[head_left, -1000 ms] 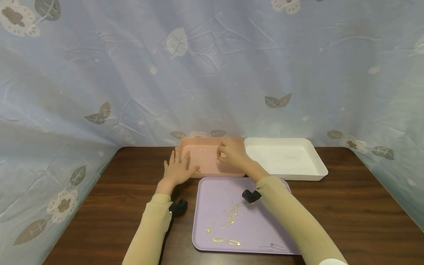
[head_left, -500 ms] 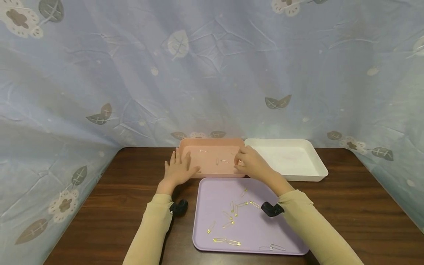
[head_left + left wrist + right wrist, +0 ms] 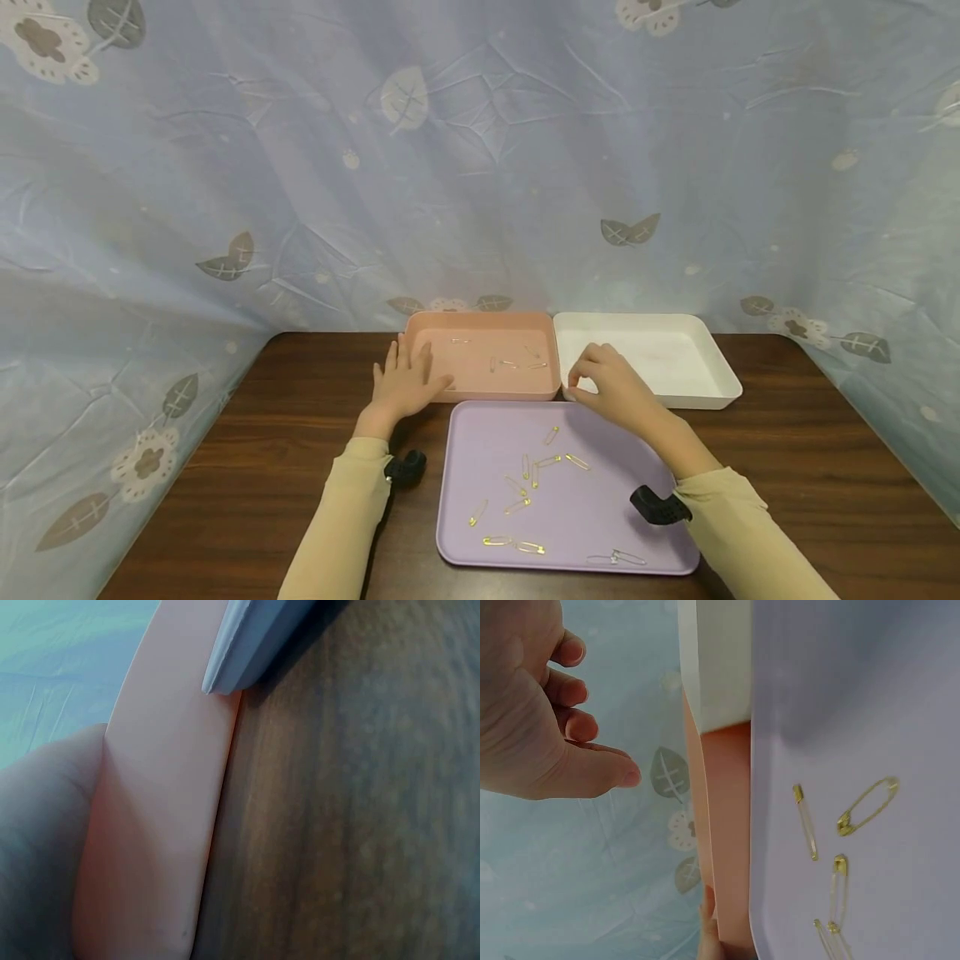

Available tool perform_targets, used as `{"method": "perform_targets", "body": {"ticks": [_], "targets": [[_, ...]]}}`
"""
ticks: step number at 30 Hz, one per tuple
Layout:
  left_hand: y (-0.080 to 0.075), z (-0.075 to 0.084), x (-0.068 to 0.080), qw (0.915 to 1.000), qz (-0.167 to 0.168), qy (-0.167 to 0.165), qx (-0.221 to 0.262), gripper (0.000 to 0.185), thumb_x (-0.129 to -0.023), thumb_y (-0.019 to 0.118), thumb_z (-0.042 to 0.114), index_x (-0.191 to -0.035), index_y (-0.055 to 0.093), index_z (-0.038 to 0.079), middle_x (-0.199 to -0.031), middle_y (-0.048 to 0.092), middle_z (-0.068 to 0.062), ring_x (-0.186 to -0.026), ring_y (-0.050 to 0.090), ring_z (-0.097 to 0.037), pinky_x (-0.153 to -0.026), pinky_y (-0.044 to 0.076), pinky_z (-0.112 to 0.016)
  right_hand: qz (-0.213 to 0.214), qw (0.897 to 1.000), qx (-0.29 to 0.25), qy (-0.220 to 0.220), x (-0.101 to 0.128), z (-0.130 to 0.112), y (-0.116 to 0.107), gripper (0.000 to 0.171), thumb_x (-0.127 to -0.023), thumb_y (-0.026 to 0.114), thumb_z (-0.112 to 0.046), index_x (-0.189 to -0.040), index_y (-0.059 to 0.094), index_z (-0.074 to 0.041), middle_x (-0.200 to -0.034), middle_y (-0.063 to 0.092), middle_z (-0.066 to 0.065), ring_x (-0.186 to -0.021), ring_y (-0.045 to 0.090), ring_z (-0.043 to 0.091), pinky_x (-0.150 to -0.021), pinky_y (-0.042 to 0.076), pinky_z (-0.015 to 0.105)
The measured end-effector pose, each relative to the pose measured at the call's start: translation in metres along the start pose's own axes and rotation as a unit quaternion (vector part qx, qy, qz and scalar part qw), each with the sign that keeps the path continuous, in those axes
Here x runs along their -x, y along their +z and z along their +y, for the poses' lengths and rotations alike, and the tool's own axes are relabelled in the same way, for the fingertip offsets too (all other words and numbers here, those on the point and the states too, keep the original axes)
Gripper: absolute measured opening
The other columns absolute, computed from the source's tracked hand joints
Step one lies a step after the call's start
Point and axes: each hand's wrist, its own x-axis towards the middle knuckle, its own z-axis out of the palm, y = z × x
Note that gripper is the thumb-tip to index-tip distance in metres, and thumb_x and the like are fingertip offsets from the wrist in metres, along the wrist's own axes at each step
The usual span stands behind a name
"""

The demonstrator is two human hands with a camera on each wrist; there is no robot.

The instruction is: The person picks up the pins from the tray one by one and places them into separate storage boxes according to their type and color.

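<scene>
My left hand [image 3: 399,387] rests with spread fingers at the left end of the pink tray [image 3: 450,397]. A blurred part of that hand lies against the tray's wall [image 3: 161,802] in the left wrist view. Several small safety pins [image 3: 508,364] lie inside the pink tray. My right hand [image 3: 611,387] hovers by the near left corner of the white tray [image 3: 645,402]. Its fingers are loosely curled, and the right wrist view shows nothing between thumb and fingertips. Below it, the purple tray [image 3: 487,433] bears several gold safety pins [image 3: 549,461] and silver safety pins [image 3: 615,557].
The pink and white trays stand side by side at the back, before a patterned cloth [image 3: 480,167]. The purple tray lies right in front of them on the dark wooden table [image 3: 810,467]. Each wrist carries a black camera mount [image 3: 660,506].
My right hand has moved right, from over the pink tray to the white tray's near corner, uncovering safety pins in the pink tray. My left hand has stayed in place.
</scene>
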Motion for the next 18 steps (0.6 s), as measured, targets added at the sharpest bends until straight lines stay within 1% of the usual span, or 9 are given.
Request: {"method": "perform_targets", "body": {"ticks": [4,8,12,15,18], "targets": [[0.001,-0.001,0.000,1.0000,-0.001,0.001,0.001,0.083,-0.094,0.045,0.061,-0.157,0.014,0.016,-0.160,-0.013,-0.026,-0.149,-0.004,-0.046,-0.111,0.004,-0.075,0.008,1.000,0.000,0.012,0.017,0.003,-0.005,0.016,-0.077,0.080,-0.009,-0.075,0.066,-0.016,-0.083,0.056,0.001,-0.078,0.042,0.015,-0.068,0.037,0.030],[0.002,-0.001,0.000,1.0000,-0.004,0.001,0.004,0.083,-0.095,0.045,0.060,-0.157,0.013,0.016,-0.160,-0.014,-0.026,-0.149,-0.005,-0.047,-0.110,0.003,-0.075,0.021,0.999,-0.011,0.027,0.037,0.004,-0.011,0.018,-0.075,0.080,-0.008,-0.075,0.066,-0.017,-0.084,0.057,0.001,-0.079,0.043,0.013,-0.070,0.039,0.031],[0.001,-0.001,-0.001,1.0000,0.001,0.003,0.006,0.083,-0.094,0.046,0.060,-0.157,0.014,0.016,-0.160,-0.014,-0.026,-0.149,-0.005,-0.046,-0.110,0.003,-0.075,0.031,0.999,-0.015,0.040,0.055,0.004,-0.016,0.019,-0.075,0.081,-0.008,-0.075,0.064,-0.019,-0.083,0.056,-0.001,-0.082,0.043,0.012,-0.070,0.041,0.030],[0.002,-0.002,-0.002,1.0000,0.004,0.004,0.004,0.082,-0.094,0.046,0.059,-0.157,0.014,0.016,-0.160,-0.013,-0.026,-0.149,-0.004,-0.046,-0.110,0.004,-0.075,0.042,0.998,-0.016,0.041,0.067,0.003,-0.018,0.021,-0.074,0.081,-0.008,-0.074,0.063,-0.020,-0.083,0.056,-0.002,-0.082,0.043,0.010,-0.069,0.041,0.028],[0.002,-0.003,-0.003,1.0000,0.000,0.003,0.006,0.082,-0.095,0.046,0.059,-0.157,0.013,0.017,-0.160,-0.014,-0.025,-0.149,-0.006,-0.046,-0.110,0.003,-0.075,0.054,0.997,-0.025,0.045,0.078,0.002,-0.019,0.024,-0.072,0.082,-0.007,-0.075,0.063,-0.022,-0.083,0.056,-0.004,-0.083,0.044,0.007,-0.070,0.041,0.027]]}}
